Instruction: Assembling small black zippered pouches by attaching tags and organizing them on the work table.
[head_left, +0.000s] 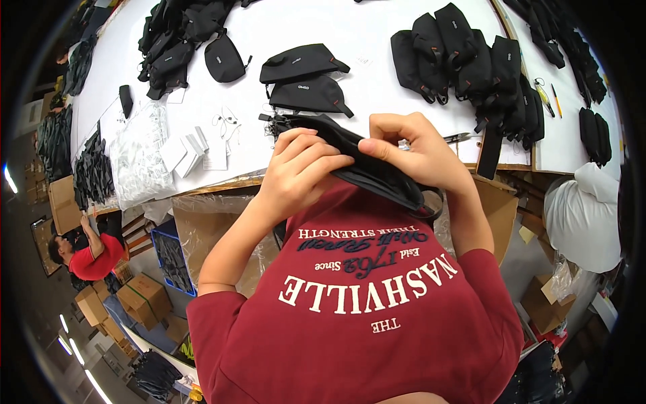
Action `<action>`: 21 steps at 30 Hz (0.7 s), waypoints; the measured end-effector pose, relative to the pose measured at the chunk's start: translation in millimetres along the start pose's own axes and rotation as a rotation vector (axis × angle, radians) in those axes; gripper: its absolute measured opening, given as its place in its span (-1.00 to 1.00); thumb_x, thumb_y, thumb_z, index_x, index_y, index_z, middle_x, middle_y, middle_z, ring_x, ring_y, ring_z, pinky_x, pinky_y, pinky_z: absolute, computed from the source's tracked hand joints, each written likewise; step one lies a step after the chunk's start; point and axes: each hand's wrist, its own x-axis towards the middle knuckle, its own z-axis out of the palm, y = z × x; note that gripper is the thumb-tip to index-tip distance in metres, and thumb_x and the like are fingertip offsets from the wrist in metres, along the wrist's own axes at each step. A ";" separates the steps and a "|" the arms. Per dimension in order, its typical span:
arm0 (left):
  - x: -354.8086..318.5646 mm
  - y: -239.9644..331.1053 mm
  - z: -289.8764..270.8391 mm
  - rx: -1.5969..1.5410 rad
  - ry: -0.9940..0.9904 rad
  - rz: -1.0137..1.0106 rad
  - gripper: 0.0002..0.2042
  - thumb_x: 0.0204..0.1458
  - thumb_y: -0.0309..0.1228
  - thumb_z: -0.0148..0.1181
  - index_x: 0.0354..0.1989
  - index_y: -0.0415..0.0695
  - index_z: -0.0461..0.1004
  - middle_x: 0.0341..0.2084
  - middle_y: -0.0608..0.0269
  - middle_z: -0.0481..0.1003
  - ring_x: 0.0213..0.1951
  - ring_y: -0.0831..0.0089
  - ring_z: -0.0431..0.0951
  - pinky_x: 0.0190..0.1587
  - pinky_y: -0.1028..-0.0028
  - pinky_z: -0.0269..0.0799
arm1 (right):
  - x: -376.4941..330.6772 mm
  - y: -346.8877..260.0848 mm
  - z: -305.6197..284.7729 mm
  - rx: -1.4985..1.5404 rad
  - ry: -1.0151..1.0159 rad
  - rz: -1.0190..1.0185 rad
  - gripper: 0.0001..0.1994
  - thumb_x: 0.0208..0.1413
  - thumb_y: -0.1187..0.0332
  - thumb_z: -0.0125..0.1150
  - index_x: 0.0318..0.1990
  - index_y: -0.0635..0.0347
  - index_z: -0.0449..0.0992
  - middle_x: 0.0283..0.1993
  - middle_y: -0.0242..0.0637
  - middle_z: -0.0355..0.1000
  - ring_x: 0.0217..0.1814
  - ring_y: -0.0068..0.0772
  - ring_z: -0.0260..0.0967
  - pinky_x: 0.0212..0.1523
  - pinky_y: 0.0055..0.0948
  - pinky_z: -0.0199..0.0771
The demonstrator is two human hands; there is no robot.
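A black zip pouch [387, 176] is held slantwise at the table's near edge, in front of my chest, with its long mouth spread apart. My left hand [299, 165] is closed on the pouch's near side, fingers lying over the rim. Across from it, my right hand [416, 149] pinches the far rim between thumb and bent fingers. The inside of the pouch is dark, and I cannot make out anything in it. Just beyond, two finished-looking black pouches [306, 93] lie one behind the other on the white table [269, 27].
Black pouches pile up at the right [464, 60] and the far left [176, 54]. Left of my hands are clear plastic bags [142, 151] and small white cards [192, 151]. Scissors [457, 138] lie by my right hand. A person in red [97, 252] works at the left.
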 end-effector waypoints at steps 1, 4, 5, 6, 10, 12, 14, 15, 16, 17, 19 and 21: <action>-0.3 -0.7 -1.0 0.033 -0.032 0.036 -0.70 -0.40 -0.55 0.24 -0.36 -0.12 0.50 -0.48 0.35 0.47 -0.34 0.40 0.47 -0.11 0.37 0.31 | -0.8 -0.4 2.2 0.001 0.001 0.001 -0.66 0.12 0.31 0.15 -0.60 0.28 0.23 -0.67 -0.48 0.09 -0.59 -0.72 -0.01 -0.57 -0.60 0.01; -4.4 2.4 -1.8 0.037 -0.013 0.028 -0.75 -0.38 -0.54 0.22 -0.39 -0.13 0.50 -0.48 0.35 0.48 -0.37 0.40 0.46 -0.13 0.37 0.31 | -2.6 0.4 7.9 -0.061 0.001 -0.091 -0.67 0.11 0.31 0.18 -0.59 0.26 0.24 -0.71 -0.43 0.10 -0.64 -0.65 -0.07 -0.61 -0.55 -0.02; -4.9 3.5 -2.3 0.042 -0.006 0.030 -0.75 -0.38 -0.53 0.22 -0.40 -0.13 0.50 -0.49 0.35 0.48 -0.36 0.39 0.46 -0.13 0.38 0.31 | -2.8 1.0 9.3 -0.059 0.001 -0.091 -0.67 0.11 0.31 0.18 -0.59 0.26 0.24 -0.71 -0.43 0.10 -0.64 -0.65 -0.07 -0.61 -0.55 -0.02; -4.8 3.9 -2.1 0.042 -0.006 0.029 -0.75 -0.38 -0.53 0.22 -0.40 -0.13 0.50 -0.49 0.35 0.48 -0.36 0.39 0.46 -0.13 0.38 0.31 | -3.2 1.3 10.8 -0.031 0.012 -0.070 -0.67 0.11 0.32 0.18 -0.59 0.26 0.24 -0.70 -0.43 0.11 -0.63 -0.65 -0.05 -0.61 -0.55 -0.01; -6.2 4.7 0.4 0.077 -0.061 0.021 -0.76 -0.37 -0.54 0.21 -0.41 -0.13 0.48 -0.48 0.35 0.48 -0.37 0.40 0.46 -0.15 0.40 0.31 | -7.9 7.9 11.7 -0.012 -0.028 0.074 -0.70 0.14 0.31 0.12 -0.55 0.31 0.31 -0.65 -0.45 0.18 -0.56 -0.68 0.06 -0.52 -0.59 0.10; -7.2 5.7 -0.4 0.056 -0.101 0.027 -0.77 -0.38 -0.55 0.21 -0.42 -0.15 0.48 -0.50 0.33 0.47 -0.39 0.40 0.47 -0.21 0.43 0.34 | -11.4 15.0 13.0 0.078 -0.021 0.088 -0.71 0.17 0.28 0.09 -0.51 0.28 0.33 -0.62 -0.46 0.20 -0.55 -0.68 0.07 -0.52 -0.61 0.10; -10.7 2.6 -2.4 0.018 -0.112 -0.006 -0.77 -0.39 -0.54 0.22 -0.43 -0.15 0.48 -0.51 0.32 0.47 -0.40 0.38 0.47 -0.24 0.43 0.35 | -20.2 31.8 9.9 0.308 -0.065 0.093 -0.75 0.24 0.24 -0.05 -0.32 0.25 0.42 -0.45 -0.46 0.30 -0.45 -0.69 0.16 -0.42 -0.65 0.19; -12.1 0.9 -3.9 -0.014 -0.121 -0.039 -0.78 -0.39 -0.53 0.22 -0.44 -0.16 0.48 -0.52 0.32 0.47 -0.41 0.37 0.48 -0.27 0.44 0.36 | -23.6 43.7 1.4 0.372 -0.104 0.033 -0.74 0.22 0.22 -0.04 -0.16 0.24 0.40 -0.30 -0.40 0.37 -0.36 -0.64 0.24 -0.28 -0.62 0.29; -12.6 -1.3 -6.3 -0.022 -0.102 -0.088 -0.81 -0.34 -0.52 0.26 -0.45 -0.17 0.48 -0.55 0.27 0.45 -0.46 0.31 0.49 -0.36 0.42 0.37 | -34.5 51.3 -9.5 0.363 -0.162 0.112 -0.72 0.15 0.23 0.04 -0.09 0.23 0.37 -0.23 -0.38 0.39 -0.33 -0.58 0.29 -0.23 -0.57 0.32; -13.9 -2.8 -7.9 -0.020 -0.098 -0.092 -0.81 -0.34 -0.52 0.26 -0.45 -0.17 0.48 -0.55 0.27 0.45 -0.46 0.31 0.49 -0.36 0.42 0.37 | -44.3 55.6 -18.2 0.352 -0.219 0.191 -0.65 0.08 0.24 0.13 -0.03 0.21 0.34 -0.17 -0.35 0.41 -0.29 -0.52 0.34 -0.18 -0.52 0.35; -17.4 -3.8 -10.5 -0.212 -0.200 -0.421 -0.85 -0.21 -0.50 0.28 -0.44 -0.20 0.47 -0.57 0.21 0.46 -0.48 0.21 0.48 -0.39 0.41 0.38 | -58.4 46.3 -21.7 0.123 -0.146 0.139 -0.59 -0.02 0.29 0.20 -0.01 0.22 0.32 -0.16 -0.32 0.43 -0.26 -0.44 0.37 -0.17 -0.48 0.36; -20.2 -8.8 -18.9 -0.323 -0.311 -0.624 -0.83 -0.07 -0.42 0.26 -0.39 -0.23 0.44 -0.61 0.16 0.44 -0.53 0.31 0.46 -0.42 0.46 0.36 | -67.2 44.2 -24.7 -0.106 -0.068 0.088 -0.51 -0.12 0.33 0.27 0.01 0.22 0.30 -0.15 -0.29 0.45 -0.22 -0.36 0.41 -0.15 -0.44 0.38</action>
